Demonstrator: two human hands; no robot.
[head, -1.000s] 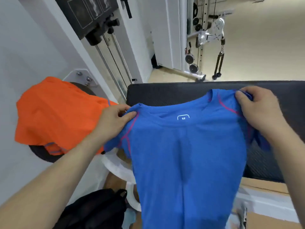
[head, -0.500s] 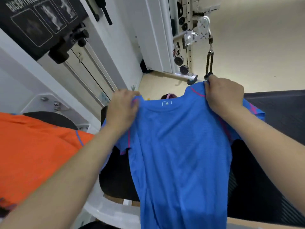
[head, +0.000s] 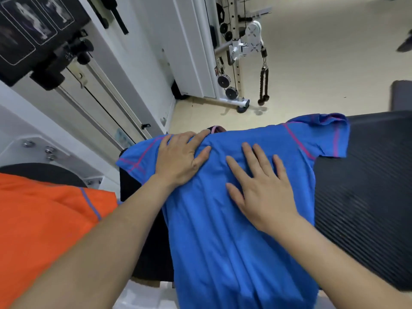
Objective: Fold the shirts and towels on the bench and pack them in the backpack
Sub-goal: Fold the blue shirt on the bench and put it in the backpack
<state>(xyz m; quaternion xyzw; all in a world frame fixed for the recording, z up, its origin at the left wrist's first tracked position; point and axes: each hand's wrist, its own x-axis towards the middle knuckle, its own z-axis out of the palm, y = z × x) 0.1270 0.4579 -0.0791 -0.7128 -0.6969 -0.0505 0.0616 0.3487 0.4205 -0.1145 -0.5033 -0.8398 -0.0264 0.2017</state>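
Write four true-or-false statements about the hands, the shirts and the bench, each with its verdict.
1. The left hand and the right hand both rest flat, fingers straight, on the blue shirt. True.
2. Another garment covers the blue shirt. False: the orange shirt lies off to its left.
3. The blue shirt lies spread on the black bench. True.
4. The right hand pinches a sleeve. False: it presses flat on the shirt's body.

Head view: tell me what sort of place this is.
Most likely a gym: a cable machine with pulleys, a rope handle hanging from it, and a padded black bench under the blue shirt.
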